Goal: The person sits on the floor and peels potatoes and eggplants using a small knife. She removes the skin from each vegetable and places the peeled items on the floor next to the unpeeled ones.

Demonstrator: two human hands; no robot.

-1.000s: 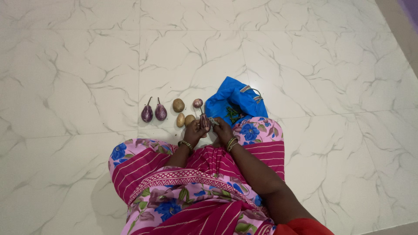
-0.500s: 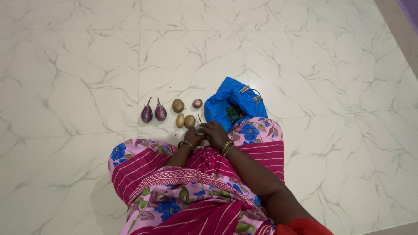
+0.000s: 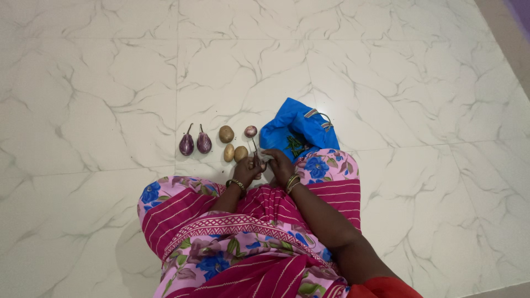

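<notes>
Head view: we sit on the marble floor (image 3: pixel 386 72) with both hands together just ahead of our knees. Our left hand (image 3: pixel 247 170) is curled closed around a small eggplant (image 3: pixel 256 158), whose thin stem pokes up above the fingers. Our right hand (image 3: pixel 280 163) meets it from the other side with its fingers bent. Whether it grips the eggplant or something small of its own, we cannot tell. The eggplant is off the floor, between the two hands and just below the onion (image 3: pixel 250 131).

Three potatoes (image 3: pixel 226 133) lie left of the onion, and two eggplants (image 3: pixel 186 144) lie further left. An open blue bag (image 3: pixel 295 129) with greens inside lies to the right.

We judge the hands to be working at the eggplant's stem end. That work asks for a steady left grip while the right fingers act.

Half a second ago the hands sat lower and closer, covering the eggplant. Now they have lifted a little, and more of the stem shows.
</notes>
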